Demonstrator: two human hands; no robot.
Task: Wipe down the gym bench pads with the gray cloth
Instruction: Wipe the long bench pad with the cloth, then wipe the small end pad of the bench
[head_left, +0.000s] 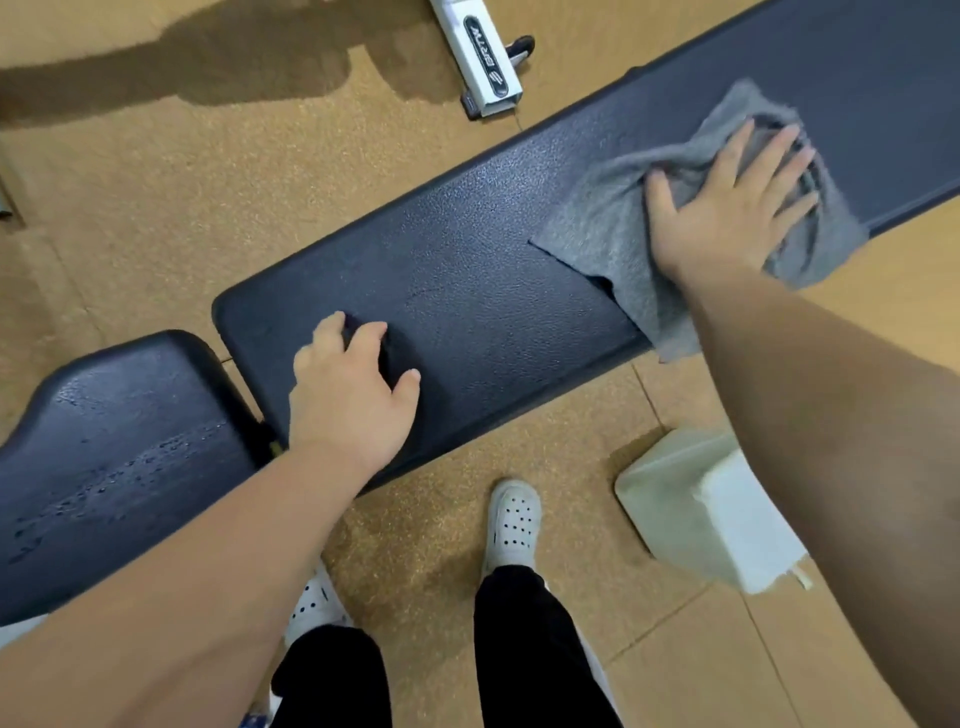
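Right hand (727, 208): we are pressing it flat, fingers spread, spreading the gray cloth (613, 223) over the long pad (493, 291).
Left hand (353, 389): we are bracing it open and empty on the pad for balance.

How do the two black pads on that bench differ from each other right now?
The long back pad has the gray cloth spread on it under the right hand, with the left hand braced near its end; the short seat pad has neither. The seat pad carries visible droplets, while the back pad looks dry. The back pad is longer and narrower. Both are black, textured padding.
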